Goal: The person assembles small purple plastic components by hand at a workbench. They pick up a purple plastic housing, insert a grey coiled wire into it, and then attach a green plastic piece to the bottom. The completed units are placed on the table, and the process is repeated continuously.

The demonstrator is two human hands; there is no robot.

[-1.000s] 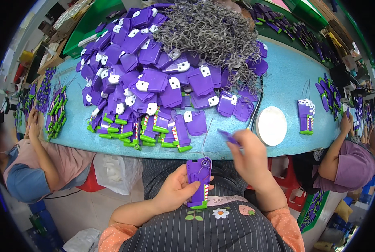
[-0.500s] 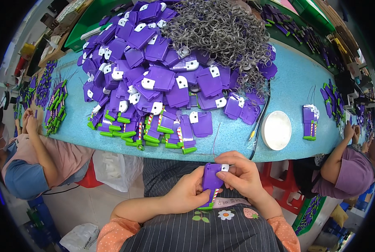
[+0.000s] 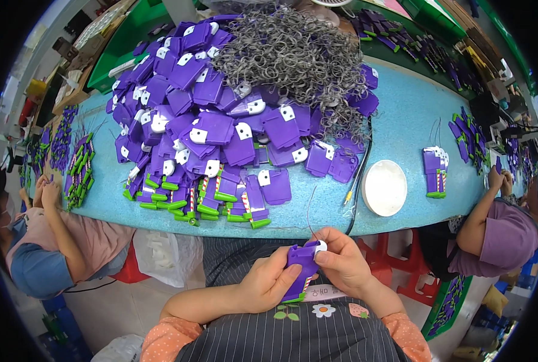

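Note:
Over my lap, my left hand [image 3: 268, 282] is closed round a purple plastic casing [image 3: 303, 258] with a green end and a red-and-white striped edge. Its thumb lies across the casing's face. My right hand [image 3: 345, 263] pinches the white rounded corner [image 3: 321, 246] at the top of the same piece. A thin dark wire [image 3: 312, 211] rises from that top end, by my right fingertips. The undersides of the casing and several fingers are hidden.
Beyond my hands, a blue table [image 3: 317, 208] carries a heap of purple and white casings [image 3: 215, 127] and a tangle of grey wire loops [image 3: 287, 51]. To the right are a white round dish [image 3: 384, 187], a black cable [image 3: 360, 181] and wired pieces [image 3: 435, 172]. People sit on both sides.
The view has shifted slightly. The casing has tipped a little, and my left thumb has moved up its face. My right fingers have closed in lower, round the white corner.

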